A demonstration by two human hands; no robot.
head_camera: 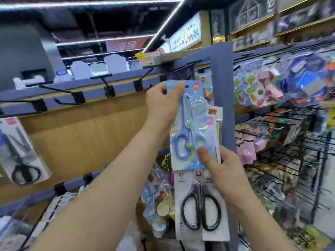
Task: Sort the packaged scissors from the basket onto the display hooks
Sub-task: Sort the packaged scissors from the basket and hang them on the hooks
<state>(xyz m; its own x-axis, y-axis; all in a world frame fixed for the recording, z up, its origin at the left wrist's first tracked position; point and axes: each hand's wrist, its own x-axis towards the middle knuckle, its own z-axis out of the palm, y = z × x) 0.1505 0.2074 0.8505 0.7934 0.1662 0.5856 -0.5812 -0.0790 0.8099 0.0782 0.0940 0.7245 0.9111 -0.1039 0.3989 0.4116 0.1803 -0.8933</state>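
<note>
The left hand has its fingers curled round the top edge of a blue scissors pack, with the thumb flat on the front of the card near its hanging hole and the other fingers hidden behind it. The right hand pinches the same pack at its lower end. Its thumb presses on the front beside the blue handles, and its fingers are curled behind, out of sight. The pack stands nearly upright between the two hands, raised in front of the shelving.

Under the right thumb, behind the blue pack, is a black scissors pack. It hangs down past the right wrist and is caught in the same pinch. More cards with pink and orange tags stick up just above the right fingers, behind the blue pack.

Just above and to the left of the left fingers, black hooks jut from a blue rail with nothing hanging on them. Well to the left of the left forearm, another pack of black scissors hangs on the board. Beside the right fingers stands a blue post. Beyond it are bagged toys and black wire racks, both blurred.
</note>
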